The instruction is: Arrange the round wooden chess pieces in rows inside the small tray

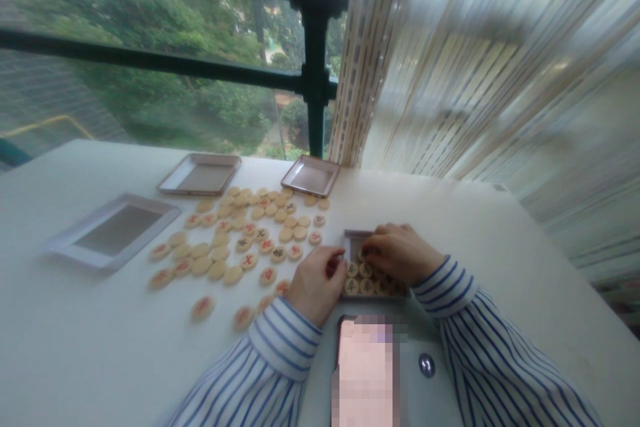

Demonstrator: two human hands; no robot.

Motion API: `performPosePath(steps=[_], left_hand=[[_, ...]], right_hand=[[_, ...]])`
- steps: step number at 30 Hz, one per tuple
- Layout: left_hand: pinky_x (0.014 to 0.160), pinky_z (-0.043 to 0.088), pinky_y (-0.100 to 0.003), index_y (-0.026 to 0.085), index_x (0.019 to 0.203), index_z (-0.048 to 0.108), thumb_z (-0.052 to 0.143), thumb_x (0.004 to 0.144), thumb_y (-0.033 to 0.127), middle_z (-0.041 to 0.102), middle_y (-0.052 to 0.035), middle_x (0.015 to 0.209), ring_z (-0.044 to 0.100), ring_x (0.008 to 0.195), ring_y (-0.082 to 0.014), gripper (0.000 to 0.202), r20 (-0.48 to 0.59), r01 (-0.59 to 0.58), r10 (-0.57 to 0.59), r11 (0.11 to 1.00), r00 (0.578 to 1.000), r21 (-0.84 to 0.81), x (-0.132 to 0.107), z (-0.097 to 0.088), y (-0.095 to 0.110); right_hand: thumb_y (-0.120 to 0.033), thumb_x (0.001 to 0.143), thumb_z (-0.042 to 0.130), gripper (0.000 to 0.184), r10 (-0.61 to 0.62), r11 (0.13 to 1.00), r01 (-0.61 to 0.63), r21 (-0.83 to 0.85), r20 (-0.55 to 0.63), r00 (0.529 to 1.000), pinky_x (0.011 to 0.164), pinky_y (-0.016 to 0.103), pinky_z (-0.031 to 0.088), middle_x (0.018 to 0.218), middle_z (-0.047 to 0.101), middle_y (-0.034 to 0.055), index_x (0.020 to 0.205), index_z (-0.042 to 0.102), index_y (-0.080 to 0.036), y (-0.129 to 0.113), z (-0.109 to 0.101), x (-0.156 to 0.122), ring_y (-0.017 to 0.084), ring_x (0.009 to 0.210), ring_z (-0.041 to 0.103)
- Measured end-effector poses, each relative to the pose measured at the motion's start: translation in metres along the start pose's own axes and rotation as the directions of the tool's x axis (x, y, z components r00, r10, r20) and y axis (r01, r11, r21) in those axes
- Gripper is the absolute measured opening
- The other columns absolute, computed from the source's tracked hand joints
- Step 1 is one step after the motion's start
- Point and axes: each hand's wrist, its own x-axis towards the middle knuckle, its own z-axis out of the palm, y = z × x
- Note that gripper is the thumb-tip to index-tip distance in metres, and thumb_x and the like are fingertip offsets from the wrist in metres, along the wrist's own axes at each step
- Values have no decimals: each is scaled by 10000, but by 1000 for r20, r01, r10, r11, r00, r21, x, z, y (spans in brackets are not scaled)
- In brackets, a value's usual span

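Note:
A small box [351, 245] sits in front of me, its near part filled with rows of round wooden xiangqi pieces [367, 285] marked in black. My right hand [400, 253] reaches over it from the right, fingers pinched on a xiangqi piece [362, 254] inside, partly covered by the fingertips. At the box's left wall is my left hand [317, 285], its fingers curled together; whatever they hold, if anything, is hidden. Many loose xiangqi pieces [201, 265] lie scattered to the left, some face up with red or black characters, others showing blank wood.
Two shallow trays [167, 189] [284, 185] stand at the table's back edge, and a larger pale tray [67, 245] lies at the left. A phone [367, 373], its screen blurred out, rests near me beside a dark oval object [427, 365]. A string curtain [370, 67] hangs at the window.

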Motion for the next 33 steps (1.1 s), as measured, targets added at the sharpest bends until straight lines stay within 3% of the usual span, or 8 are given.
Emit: performPosePath(steps=[25,33], left_hand=[[660,522,-274,149,915,629,530,753,226,658,-60,837,622,713,-141,206,-17,2,-3,1000,1000,-19,0,0,0],[665,519,-272,146,915,631,533,748,216,657,-61,831,620,712,-143,206,-9,8,-8,1000,1000,3,1,-1,1]], right_hand=[[-358,846,441,259,-2,1000,2,-21,18,1000,778,323,318,991,593,56,1033,602,-279,-2,-5,-2,198,931,513],[-399,855,422,280,27,999,-29,-37,-49,998,779,341,302,985,597,71,983,619,-246,-11,-6,-2,209,932,502]])
